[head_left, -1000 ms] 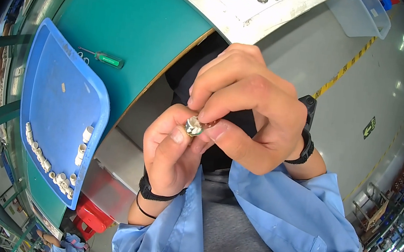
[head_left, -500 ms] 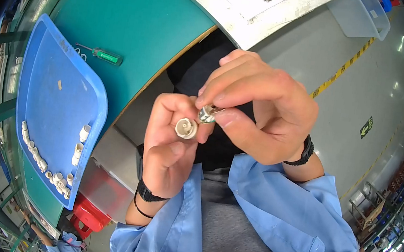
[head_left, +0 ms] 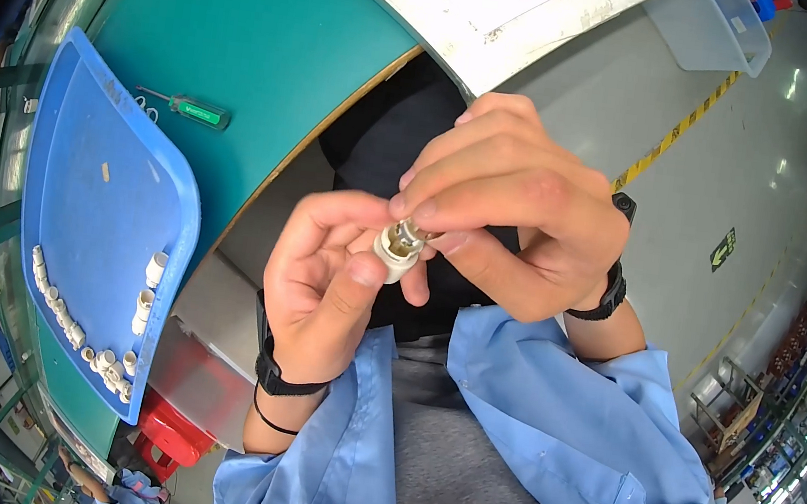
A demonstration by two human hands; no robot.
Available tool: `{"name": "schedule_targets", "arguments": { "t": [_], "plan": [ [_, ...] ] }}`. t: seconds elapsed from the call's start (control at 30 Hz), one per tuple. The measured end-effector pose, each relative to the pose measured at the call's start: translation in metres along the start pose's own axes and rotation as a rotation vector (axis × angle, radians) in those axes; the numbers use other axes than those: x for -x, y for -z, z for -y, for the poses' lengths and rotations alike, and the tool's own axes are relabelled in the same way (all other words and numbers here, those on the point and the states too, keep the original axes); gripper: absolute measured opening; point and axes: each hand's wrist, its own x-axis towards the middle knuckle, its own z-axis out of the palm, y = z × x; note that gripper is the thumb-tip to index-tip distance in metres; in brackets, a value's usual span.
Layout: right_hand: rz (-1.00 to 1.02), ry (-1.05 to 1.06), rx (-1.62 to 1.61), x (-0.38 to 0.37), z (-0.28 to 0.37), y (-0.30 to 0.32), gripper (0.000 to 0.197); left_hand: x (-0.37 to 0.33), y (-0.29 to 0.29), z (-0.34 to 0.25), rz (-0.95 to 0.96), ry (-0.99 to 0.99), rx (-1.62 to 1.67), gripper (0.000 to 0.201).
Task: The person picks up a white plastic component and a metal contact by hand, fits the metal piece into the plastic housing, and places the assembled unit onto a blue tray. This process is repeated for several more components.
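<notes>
One white fitting (head_left: 394,270) pinched in left hand (head_left: 316,292); right hand (head_left: 524,216) grasping metal part (head_left: 411,232) at fitting's mouth.

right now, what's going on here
A person's left hand holds a white cup-shaped part. The right hand holds a small metallic piece at the part's open end. To the left, more white parts lie in a blue tray, and a green-handled screwdriver rests on the green table.

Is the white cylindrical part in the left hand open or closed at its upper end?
Open: the white cylindrical part shows its rim and hollow inside.
</notes>
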Motion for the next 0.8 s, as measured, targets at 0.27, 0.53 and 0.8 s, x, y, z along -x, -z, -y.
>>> {"name": "schedule_targets", "arguments": {
  "t": [0.27, 0.53, 0.8],
  "plan": [
    [0.05, -0.031, -0.059, 0.001, 0.002, 0.006, 0.017, -0.002, 0.0, 0.005, 0.063, 0.033, 0.096, 0.029],
    [0.065, -0.042, -0.101, 0.004, 0.0, 0.01, 0.021, -0.003, 0.002, 0.011, 0.098, 0.06, 0.16, 0.022],
    [0.067, -0.088, -0.16, 0.007, 0.0, 0.012, 0.02, -0.003, 0.002, 0.012, 0.087, 0.073, 0.128, 0.021]
  ]
}}
